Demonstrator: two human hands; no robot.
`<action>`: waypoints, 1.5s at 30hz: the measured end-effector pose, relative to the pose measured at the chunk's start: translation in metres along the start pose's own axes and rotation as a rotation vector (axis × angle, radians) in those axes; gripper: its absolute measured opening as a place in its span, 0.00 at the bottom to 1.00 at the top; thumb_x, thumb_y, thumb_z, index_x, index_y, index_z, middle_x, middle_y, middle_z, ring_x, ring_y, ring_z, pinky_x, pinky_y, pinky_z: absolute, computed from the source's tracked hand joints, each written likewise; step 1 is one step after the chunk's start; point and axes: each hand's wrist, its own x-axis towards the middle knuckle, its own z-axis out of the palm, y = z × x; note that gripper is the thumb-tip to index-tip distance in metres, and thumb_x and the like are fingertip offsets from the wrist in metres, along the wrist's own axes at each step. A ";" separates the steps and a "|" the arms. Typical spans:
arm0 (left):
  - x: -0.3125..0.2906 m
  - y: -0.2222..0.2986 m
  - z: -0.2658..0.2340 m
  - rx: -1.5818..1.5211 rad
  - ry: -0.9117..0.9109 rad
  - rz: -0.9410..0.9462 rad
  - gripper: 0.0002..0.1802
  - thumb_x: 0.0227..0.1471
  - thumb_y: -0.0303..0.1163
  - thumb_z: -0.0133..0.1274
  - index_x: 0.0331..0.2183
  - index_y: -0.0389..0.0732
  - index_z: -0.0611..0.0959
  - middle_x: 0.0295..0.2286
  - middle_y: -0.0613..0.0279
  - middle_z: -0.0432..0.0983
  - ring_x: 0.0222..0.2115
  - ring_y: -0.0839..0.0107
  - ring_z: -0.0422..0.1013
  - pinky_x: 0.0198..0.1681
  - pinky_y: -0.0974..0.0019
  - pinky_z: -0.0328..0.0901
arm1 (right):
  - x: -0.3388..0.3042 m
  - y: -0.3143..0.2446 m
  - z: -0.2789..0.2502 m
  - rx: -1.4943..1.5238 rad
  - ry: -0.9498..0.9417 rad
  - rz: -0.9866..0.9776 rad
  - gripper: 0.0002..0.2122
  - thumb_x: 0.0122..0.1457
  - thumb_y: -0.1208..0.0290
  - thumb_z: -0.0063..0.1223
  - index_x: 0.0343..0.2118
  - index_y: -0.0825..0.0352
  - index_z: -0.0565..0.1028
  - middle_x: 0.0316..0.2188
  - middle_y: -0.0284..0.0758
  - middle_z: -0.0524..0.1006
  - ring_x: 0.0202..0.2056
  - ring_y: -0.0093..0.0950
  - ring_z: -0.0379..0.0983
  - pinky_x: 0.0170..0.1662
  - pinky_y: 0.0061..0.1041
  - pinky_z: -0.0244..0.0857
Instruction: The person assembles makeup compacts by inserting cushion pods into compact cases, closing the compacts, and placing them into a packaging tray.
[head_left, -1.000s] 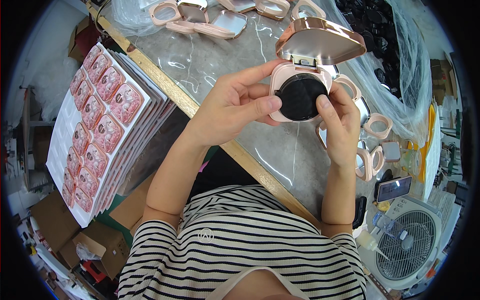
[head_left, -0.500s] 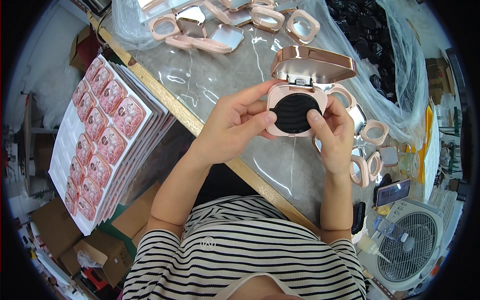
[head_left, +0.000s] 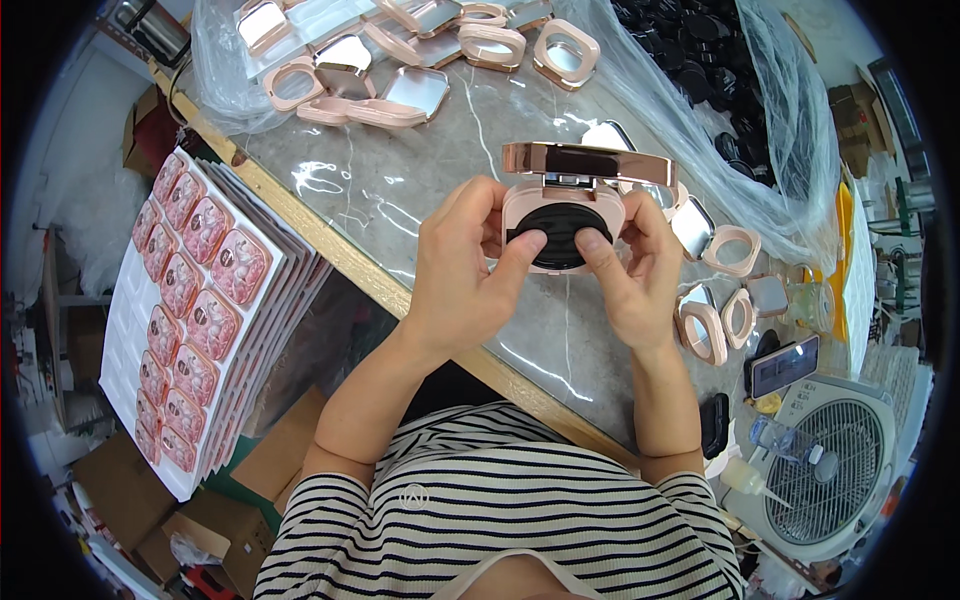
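Just above the centre of the frame I have an open rose-gold compact (head_left: 590,163), its lid raised on the hinge and its pale pink base toward me. A black round insert (head_left: 560,222) sits at the base. My left hand (head_left: 465,265) grasps the base's left side, thumb on the insert; my right hand (head_left: 640,270) grips the right side, its thumb also on the black surface. Beneath is the grey marbled tabletop (head_left: 450,150). At the upper left lie pink frames and mirrored pieces (head_left: 415,93), and at the upper right a clear plastic bag (head_left: 805,210) with black parts (head_left: 690,80). Right of centre lie more pink frames (head_left: 733,250), with a phone (head_left: 785,367) and a fan (head_left: 830,470) below them. A stack of white trays (head_left: 122,325) bearing pink patterned pieces (head_left: 211,324) fills the left.
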 end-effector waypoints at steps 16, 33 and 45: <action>0.007 -0.011 -0.002 -0.308 0.011 0.169 0.12 0.39 0.20 0.62 0.32 0.36 0.82 0.27 0.66 0.69 0.27 0.79 0.66 0.30 0.76 0.61 | -0.001 -0.006 0.006 -0.237 -0.067 -0.275 0.09 0.49 0.76 0.57 0.33 0.72 0.70 0.26 0.35 0.69 0.27 0.26 0.67 0.32 0.22 0.62; -0.012 -0.006 0.002 -0.287 -0.423 -0.130 0.22 0.47 0.22 0.58 0.46 0.34 0.73 0.41 0.62 0.73 0.42 0.72 0.70 0.44 0.68 0.66 | -0.005 -0.019 -0.018 -0.200 -0.038 -0.190 0.15 0.50 0.74 0.60 0.40 0.71 0.74 0.28 0.35 0.73 0.26 0.20 0.70 0.28 0.16 0.65; -0.024 -0.048 -0.044 -0.346 -0.082 -0.193 0.14 0.52 0.25 0.52 0.41 0.28 0.76 0.32 0.46 0.78 0.28 0.65 0.76 0.30 0.68 0.68 | -0.140 0.029 -0.232 -1.063 1.242 0.088 0.36 0.49 0.55 0.61 0.55 0.75 0.59 0.52 0.52 0.62 0.55 0.40 0.56 0.56 0.36 0.52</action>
